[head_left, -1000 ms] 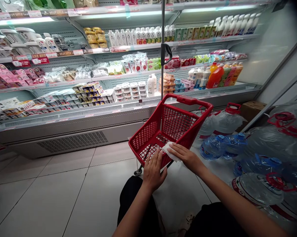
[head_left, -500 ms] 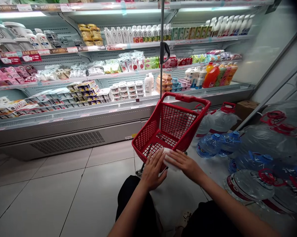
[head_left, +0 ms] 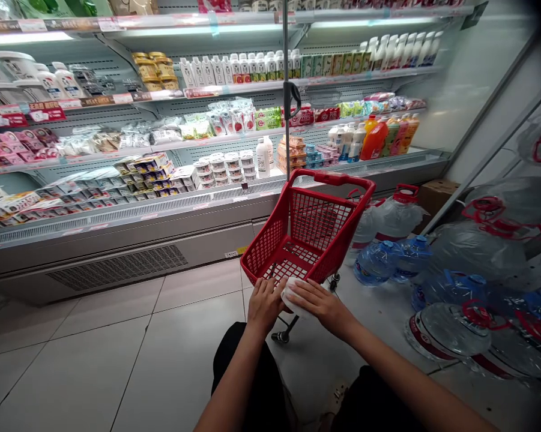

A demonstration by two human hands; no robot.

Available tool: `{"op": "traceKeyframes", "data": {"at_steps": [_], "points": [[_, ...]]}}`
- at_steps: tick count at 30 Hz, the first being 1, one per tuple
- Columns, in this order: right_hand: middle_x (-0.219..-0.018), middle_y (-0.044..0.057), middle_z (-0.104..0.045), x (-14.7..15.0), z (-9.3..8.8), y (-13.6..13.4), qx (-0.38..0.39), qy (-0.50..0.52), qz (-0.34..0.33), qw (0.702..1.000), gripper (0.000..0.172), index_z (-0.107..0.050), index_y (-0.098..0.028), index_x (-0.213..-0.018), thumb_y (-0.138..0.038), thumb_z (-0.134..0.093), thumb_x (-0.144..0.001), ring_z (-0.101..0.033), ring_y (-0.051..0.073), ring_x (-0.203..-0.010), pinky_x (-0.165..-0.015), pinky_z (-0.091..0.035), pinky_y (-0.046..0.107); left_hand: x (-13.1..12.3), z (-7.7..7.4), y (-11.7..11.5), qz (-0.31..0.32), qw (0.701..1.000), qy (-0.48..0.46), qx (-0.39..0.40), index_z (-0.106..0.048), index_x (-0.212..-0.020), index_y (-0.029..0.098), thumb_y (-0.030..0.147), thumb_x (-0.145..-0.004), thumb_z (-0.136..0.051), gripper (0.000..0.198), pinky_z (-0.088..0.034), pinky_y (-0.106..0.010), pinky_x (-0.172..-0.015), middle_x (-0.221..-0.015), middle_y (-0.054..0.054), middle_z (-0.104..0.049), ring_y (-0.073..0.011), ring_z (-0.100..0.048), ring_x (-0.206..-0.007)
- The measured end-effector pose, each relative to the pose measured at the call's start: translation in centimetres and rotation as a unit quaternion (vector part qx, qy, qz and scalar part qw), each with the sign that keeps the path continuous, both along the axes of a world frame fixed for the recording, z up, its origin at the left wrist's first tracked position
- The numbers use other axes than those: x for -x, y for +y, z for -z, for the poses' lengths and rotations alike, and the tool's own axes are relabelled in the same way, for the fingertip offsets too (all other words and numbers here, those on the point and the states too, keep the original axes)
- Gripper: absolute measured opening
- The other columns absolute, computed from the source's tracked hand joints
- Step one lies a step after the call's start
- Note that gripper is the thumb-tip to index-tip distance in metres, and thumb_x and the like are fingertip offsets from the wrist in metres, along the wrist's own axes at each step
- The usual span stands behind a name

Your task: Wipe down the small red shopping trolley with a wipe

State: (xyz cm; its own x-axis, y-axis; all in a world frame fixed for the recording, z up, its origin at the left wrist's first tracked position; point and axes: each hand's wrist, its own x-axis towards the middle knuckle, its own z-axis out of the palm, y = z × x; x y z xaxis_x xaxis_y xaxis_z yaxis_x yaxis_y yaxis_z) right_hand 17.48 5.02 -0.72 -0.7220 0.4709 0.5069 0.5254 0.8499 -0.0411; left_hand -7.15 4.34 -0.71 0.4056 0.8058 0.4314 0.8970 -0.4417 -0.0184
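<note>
The red plastic mesh shopping cart [head_left: 317,222] stands on the pale tiled floor [head_left: 94,348] before the long open chiller case [head_left: 117,240]. At its near rim, the left hand [head_left: 263,303] sits left of the right hand [head_left: 317,303], which lies on a white cloth [head_left: 290,294]. Clear plastic water jugs [head_left: 387,258] lie right of the cart, with a brown cardboard box [head_left: 435,195] behind them.

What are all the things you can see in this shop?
Basket cart: one, red, mid-floor.
Cloth: one, white, on the cart's near rim.
Water jugs: many, clear with red or blue caps, right.
Chiller: one, grey-white, behind, shelves full of packets and bottles.
Juice bottles: few, orange, lower shelf, right.
Box: one, brown, behind the jugs.
Pole: one, grey, behind the cart.
Left hand: one, bare, at the cart's near rim.
Right hand: one, bare, flat on the cloth.
</note>
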Motion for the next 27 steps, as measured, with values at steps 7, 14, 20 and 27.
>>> {"op": "traceKeyframes", "data": {"at_steps": [7, 14, 20, 27], "points": [[-0.166, 0.003, -0.042, -4.4, -1.1, 2.3, 0.005, 0.089, 0.172, 0.981, 0.079, -0.028, -0.035, -0.165, 0.003, -0.029, -0.096, -0.035, 0.019, -0.155, -0.126, -0.037, 0.052, -2.6, 0.4, -2.3, -0.029, 0.999, -0.023, -0.014, -0.055, -0.149, 0.024, 0.056, -0.092, -0.072, 0.067, -0.043, -0.052, -0.116, -0.133, -0.011, -0.067, -0.0306, -0.062, -0.118], [-0.164, 0.0, -0.044, -0.1, 0.0, -2.8, 0.007, 0.033, 0.041, 0.999, 0.073, -0.021, -0.032, -0.166, -0.003, -0.035, -0.101, -0.037, 0.017, -0.154, -0.124, -0.041, 0.044, -3.8, 0.0, -2.0, -0.043, 0.999, -0.029, -0.006, -0.044, -0.158, 0.022, 0.039, -0.101, -0.061, 0.062, -0.041, -0.051, -0.116, -0.132, -0.011, -0.069, -0.03, -0.063, -0.12], [-0.165, 0.002, -0.042, -3.8, -0.4, 2.2, 0.011, 0.085, 0.152, 0.985, 0.077, -0.021, -0.035, -0.166, 0.0, -0.028, -0.098, -0.041, 0.016, -0.151, -0.124, -0.041, 0.045, -2.0, -1.4, -0.8, 0.05, 0.999, 0.008, -0.007, -0.02, -0.168, 0.028, 0.046, -0.104, -0.056, 0.076, -0.033, -0.049, -0.124, -0.168, -0.008, -0.04, -0.0276, -0.045, -0.148], [-0.165, 0.004, -0.042, 2.1, 1.4, -1.2, -0.02, 0.082, 0.127, 0.988, 0.08, -0.014, -0.03, -0.168, 0.001, -0.033, -0.096, -0.039, 0.021, -0.153, -0.123, -0.043, 0.047, 0.1, -1.5, -0.6, -0.011, 1.0, -0.015, -0.014, -0.024, -0.167, 0.034, 0.045, -0.095, -0.069, 0.086, -0.023, -0.066, -0.125, -0.176, -0.006, -0.019, -0.0426, -0.014, -0.16]]}}
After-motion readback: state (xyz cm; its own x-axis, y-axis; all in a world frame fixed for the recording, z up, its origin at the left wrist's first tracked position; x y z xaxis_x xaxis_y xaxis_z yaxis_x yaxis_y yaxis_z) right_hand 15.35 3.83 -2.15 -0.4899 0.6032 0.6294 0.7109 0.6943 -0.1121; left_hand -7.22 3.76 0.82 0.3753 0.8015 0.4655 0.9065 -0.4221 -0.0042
